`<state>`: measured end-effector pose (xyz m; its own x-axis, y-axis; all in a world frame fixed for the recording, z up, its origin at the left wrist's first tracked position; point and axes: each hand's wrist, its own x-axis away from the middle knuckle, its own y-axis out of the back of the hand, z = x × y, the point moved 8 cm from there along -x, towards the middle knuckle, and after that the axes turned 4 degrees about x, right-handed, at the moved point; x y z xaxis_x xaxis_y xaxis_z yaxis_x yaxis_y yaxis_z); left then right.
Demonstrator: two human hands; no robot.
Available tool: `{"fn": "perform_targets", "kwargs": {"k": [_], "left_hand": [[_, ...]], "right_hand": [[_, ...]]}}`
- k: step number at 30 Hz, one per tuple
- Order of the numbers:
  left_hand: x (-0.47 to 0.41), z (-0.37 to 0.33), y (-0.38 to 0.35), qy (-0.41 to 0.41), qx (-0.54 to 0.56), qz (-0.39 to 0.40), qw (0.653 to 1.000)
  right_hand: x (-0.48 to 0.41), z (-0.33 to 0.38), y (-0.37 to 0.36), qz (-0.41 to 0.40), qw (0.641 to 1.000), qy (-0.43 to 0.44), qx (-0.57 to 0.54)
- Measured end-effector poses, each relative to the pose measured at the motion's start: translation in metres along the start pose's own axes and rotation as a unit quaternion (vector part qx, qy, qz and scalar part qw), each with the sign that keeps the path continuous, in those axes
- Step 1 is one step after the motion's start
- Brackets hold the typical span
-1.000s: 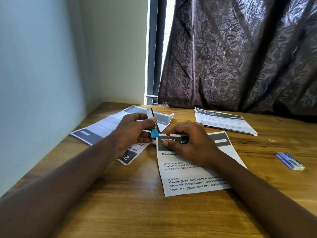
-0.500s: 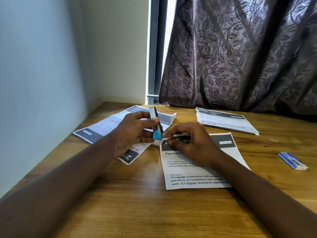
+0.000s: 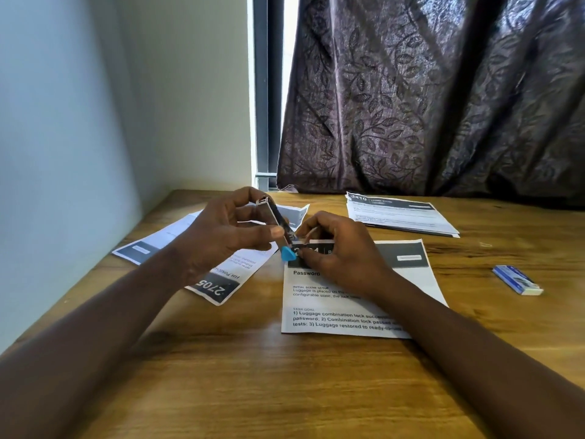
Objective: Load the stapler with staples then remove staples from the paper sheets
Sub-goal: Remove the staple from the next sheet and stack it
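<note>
While the worktop [image 3: 285, 375] carries the paper sheet [image 3: 348, 315], both hands meet at its 11 o'clock corner. The stapler [image 3: 278, 221] slants along a long axis from 11 o'clock down to 5 o'clock, its blue tip [image 3: 288, 254] lowest and right at that corner. The left hand [image 3: 221, 239] grips the stapler's body; the right hand [image 3: 342, 251] pinches the corner at 3 o'clock of the tip, the staple too small to see.

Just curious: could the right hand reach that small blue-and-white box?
Probably yes: only the flat printed paper sheet it's pinching and bare wooden table lie between the right hand and the small blue-and-white box.
</note>
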<state>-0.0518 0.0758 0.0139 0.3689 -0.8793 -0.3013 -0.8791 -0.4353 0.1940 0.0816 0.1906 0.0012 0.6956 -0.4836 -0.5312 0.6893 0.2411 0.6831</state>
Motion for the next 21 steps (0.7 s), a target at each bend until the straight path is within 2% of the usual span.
{"fn": "perform_targets", "kwargs": {"k": [12, 17, 21], "left_hand": [[-0.001, 0.008, -0.003, 0.008, 0.001, -0.007, 1.000], [-0.001, 0.020, 0.000, 0.066, 0.139, -0.042, 0.987], [0.000, 0.020, -0.002, 0.080, 0.210, -0.054, 0.973]], "right_hand": [[-0.002, 0.005, 0.004, -0.021, 0.999, 0.039, 0.008], [-0.001, 0.003, 0.005, -0.038, 0.998, 0.040, 0.004], [0.000, 0.009, 0.011, -0.059, 0.997, 0.054, 0.002]]}}
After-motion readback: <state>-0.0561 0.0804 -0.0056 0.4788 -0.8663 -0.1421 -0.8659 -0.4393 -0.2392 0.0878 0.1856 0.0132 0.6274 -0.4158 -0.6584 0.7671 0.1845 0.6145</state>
